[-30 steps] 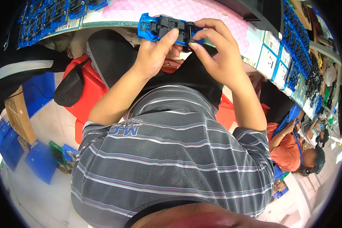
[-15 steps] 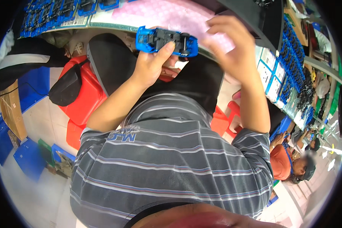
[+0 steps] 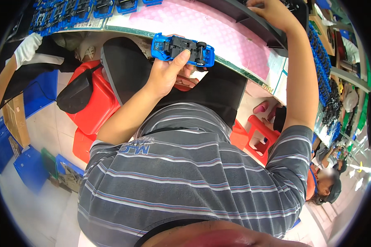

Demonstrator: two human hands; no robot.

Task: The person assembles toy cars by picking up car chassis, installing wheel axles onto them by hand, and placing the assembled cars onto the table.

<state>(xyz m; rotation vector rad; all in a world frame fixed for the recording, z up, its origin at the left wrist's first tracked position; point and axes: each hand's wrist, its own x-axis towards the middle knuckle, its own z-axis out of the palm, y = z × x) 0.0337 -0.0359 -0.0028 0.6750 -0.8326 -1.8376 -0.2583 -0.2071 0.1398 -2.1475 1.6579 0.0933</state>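
Looking down from the head camera, we see a seated person in a grey striped shirt with both bare forearms extended. Near the upper middle, the left hand (image 3: 165, 77) has its grip closed on a blue toy car (image 3: 180, 46), thumb pressed across the black underside, which faces up to us. The car is held clear of the desk (image 3: 121, 21), just in front of its near edge, with two black wheels showing toward its right end. The right hand (image 3: 274, 13) is well apart, reaching to the top edge over a black tray (image 3: 251, 20); its fingers are bent and partly cut off, so we cannot tell whether its grip holds anything.

A pink dimpled sheet (image 3: 193, 31) covers much of the desk. More blue car bodies (image 3: 80, 10) are set in rows at the upper left, and we see further blue parts (image 3: 319, 66) along the right. Red stools (image 3: 95, 101) stand below. At the left edge, a co-worker's white-gloved hand (image 3: 28, 50) shows; at the lower right, another person wears a dark cap (image 3: 336, 188).
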